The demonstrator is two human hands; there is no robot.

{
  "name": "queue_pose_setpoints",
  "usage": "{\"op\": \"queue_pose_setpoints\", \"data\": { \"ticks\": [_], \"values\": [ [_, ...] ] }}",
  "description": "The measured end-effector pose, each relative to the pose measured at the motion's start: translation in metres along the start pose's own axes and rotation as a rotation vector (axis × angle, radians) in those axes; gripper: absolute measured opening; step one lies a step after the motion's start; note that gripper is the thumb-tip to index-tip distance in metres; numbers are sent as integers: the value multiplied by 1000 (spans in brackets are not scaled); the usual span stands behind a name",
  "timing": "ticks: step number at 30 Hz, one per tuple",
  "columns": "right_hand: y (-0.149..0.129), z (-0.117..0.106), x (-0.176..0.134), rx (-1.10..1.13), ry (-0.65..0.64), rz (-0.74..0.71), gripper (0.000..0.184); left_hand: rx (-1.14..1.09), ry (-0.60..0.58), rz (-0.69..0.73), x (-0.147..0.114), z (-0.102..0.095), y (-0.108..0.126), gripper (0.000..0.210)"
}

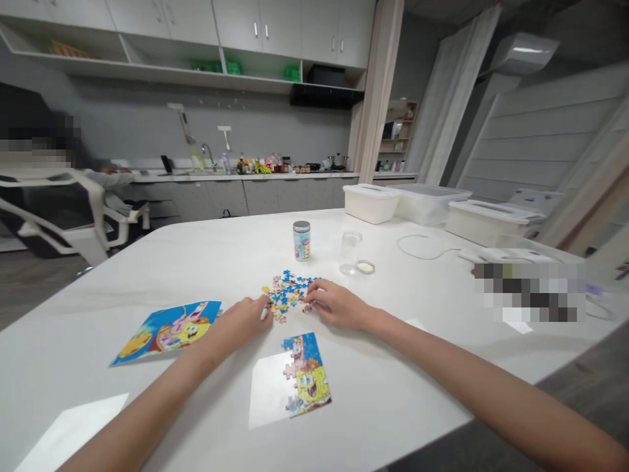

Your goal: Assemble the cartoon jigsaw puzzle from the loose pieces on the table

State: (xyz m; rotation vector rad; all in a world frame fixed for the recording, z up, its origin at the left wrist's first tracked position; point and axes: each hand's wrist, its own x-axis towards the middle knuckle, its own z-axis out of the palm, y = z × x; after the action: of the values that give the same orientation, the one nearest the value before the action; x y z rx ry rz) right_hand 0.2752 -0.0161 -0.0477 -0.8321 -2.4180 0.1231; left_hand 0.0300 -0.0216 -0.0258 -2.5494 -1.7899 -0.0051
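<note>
A loose heap of jigsaw pieces point(289, 288), mostly blue, yellow and pink, lies on the white table. At its left edge rests my left hand point(250, 314), fingers bent and thumb a little apart, with no piece visible in it. My right hand point(337, 305) reaches the heap from the right. Its fingers are curved and spread from the thumb over the nearest pieces. Closer to me lies a joined puzzle section point(309, 377) showing a yellow cartoon face, its left side jagged. A picture sheet point(167, 331) with the same characters lies left, partly behind my left forearm.
Beyond the heap stands a printed tin point(301, 241) with a metal lid. A clear jar point(350, 252) and a round lid point(365, 267) are right of it. Storage boxes point(372, 203) line the far right edge, near a cable point(417, 255). Someone sits by a chair point(88, 216) at left.
</note>
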Motion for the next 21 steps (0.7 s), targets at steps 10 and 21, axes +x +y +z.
{"op": "queue_pose_setpoints", "data": {
  "ticks": [10, 21],
  "values": [
    [1, 8, -5, -79, 27, 311, 25, -15, -23, -15, -1, 3, 0, 30],
    [0, 1, -1, 79, -15, 273, 20, -124, 66, 55, -3, 3, 5, 25]
  ]
}}
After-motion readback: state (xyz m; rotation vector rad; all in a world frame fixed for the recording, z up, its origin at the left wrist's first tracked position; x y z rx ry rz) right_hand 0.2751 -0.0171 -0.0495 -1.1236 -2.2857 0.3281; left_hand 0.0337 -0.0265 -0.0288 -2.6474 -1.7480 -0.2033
